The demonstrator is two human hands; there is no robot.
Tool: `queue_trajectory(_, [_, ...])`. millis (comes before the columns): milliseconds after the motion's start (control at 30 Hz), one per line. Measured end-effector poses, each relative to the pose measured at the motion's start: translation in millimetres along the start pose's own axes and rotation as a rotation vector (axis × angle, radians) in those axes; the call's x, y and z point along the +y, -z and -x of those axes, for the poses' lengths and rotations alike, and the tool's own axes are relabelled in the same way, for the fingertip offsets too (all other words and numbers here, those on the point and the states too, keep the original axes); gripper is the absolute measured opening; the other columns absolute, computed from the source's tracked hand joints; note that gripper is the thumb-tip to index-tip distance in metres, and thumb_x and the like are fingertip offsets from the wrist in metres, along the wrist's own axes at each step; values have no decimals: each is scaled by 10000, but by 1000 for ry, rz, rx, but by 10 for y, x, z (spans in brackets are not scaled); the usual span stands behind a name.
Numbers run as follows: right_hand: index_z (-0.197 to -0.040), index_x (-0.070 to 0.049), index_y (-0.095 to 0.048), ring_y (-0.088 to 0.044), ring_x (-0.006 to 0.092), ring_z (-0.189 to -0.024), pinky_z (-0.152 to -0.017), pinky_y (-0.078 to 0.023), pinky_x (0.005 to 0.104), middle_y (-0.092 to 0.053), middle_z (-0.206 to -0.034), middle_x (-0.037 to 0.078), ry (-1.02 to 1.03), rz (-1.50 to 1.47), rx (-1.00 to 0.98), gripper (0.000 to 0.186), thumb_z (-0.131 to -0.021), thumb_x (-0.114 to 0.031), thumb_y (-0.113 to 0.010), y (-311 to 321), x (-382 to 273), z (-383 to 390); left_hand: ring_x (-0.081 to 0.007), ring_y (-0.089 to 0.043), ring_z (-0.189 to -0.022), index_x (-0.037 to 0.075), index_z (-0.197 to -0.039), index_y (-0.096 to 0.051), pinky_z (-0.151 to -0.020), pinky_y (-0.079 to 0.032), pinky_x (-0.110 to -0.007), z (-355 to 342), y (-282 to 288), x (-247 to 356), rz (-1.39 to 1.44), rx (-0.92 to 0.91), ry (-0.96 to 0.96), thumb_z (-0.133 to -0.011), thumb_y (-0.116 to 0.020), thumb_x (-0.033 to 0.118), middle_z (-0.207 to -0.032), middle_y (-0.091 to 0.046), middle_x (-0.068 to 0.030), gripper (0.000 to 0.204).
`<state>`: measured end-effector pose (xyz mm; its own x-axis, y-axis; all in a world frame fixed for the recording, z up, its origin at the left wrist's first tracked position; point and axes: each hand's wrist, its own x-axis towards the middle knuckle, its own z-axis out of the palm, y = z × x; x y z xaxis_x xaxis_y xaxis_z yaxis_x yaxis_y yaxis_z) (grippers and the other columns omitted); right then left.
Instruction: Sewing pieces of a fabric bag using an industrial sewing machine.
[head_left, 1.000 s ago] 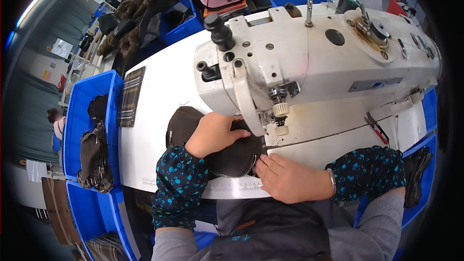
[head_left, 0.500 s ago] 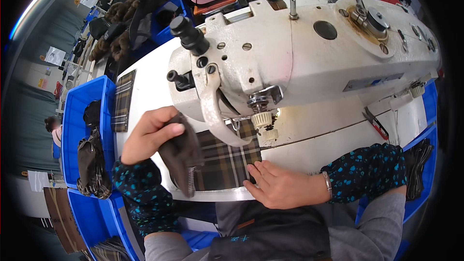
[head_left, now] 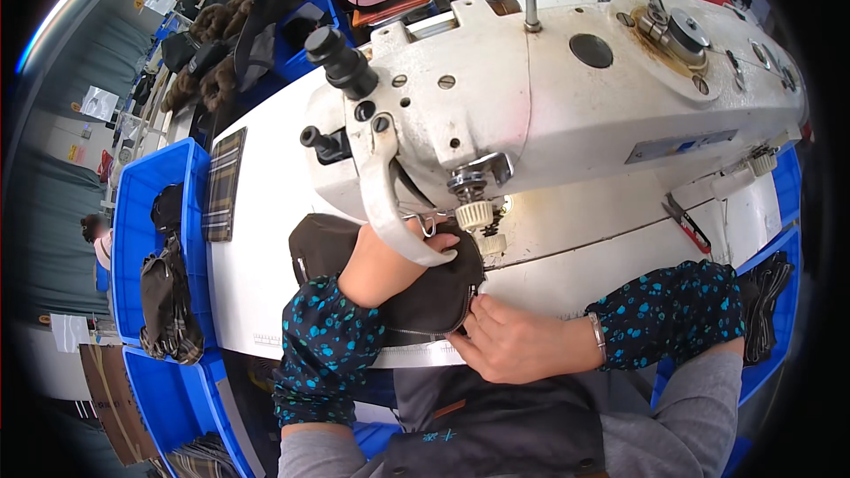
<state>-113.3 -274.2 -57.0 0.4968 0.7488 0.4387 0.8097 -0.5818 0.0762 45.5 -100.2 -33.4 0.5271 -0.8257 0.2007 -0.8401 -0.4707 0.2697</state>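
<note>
Hands working at a big white sewing machine (head_left: 567, 97) on a white table (head_left: 266, 265). Lying flat on the table, right in front of the machine's needle end: a dark brown cloth piece (head_left: 425, 301) with a zipper along its near edge. Left hand (head_left: 425, 243) reaching in under the machine's curved metal guard and pressing down on top of the dark brown cloth piece, fingers mostly hidden, so cannot tell if spread or curled. Right hand (head_left: 513, 341) lying low at the near edge of the table, fingertips pressed together and pinching the edge of the cloth by the zipper. Both arms wearing dark sleeve covers with blue spots (head_left: 323, 350). Sitting to the left of the table: blue bins (head_left: 142, 204) holding dark cloth pieces (head_left: 164, 301). Lying on the left part of the table, well apart from the hands: a plaid strip of cloth (head_left: 223, 184). Showing at the far right edge: another blue bin (head_left: 779, 252) with dark cloth in it.
</note>
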Motion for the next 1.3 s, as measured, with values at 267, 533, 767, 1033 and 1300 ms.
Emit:
queue_trajectory(267, [-778,-85,-627,-555,185,-667,-669,-458,308,-578,-735,31,36,-63,131,132,-741,-211,-611,-82,278,-43,-341,-642,-814,9,-1008,-703,-725,-505,-435,-24,110,-144,271,-229,39,-876,-799,224,-864,-655,-156,270])
queue_trajectory(533, [-951,-86,-695,-561,76,-570,-503,-387,233,-653,-892,4,-209,185,181,155,-818,-152,-651,-170,515,-90,-215,-671,-887,37,-1142,-717,-817,-524,-362,-17,173,-251,716,-245,195,-956,-744,405,-978,-731,-120,413])
queue_trajectory(767, [-1016,69,-715,-625,135,-584,-502,-476,255,-721,-1034,242,-104,53,89,290,-835,-143,-635,-217,475,-50,-413,-681,-883,86,-1049,-738,-736,-557,-481,26,63,-17,145,-140,311,-858,-749,213,-924,-720,-173,229])
queue_trajectory(1033, [-1043,115,-710,-626,153,-510,-471,-490,257,-706,-1094,341,-111,22,-20,350,-818,-141,-630,-188,439,-46,-417,-675,-858,69,-1052,-719,-721,-534,-477,69,24,-165,248,-64,254,-879,-752,205,-920,-707,-193,223])
queue_trajectory(1300, [-1067,103,-723,-538,107,-479,-425,-399,256,-617,-761,75,-183,22,62,338,-810,-105,-658,-184,436,-56,-384,-685,-682,117,-935,-741,-592,-532,-457,62,-148,-122,-44,84,218,-918,-730,322,-773,-713,-138,206])
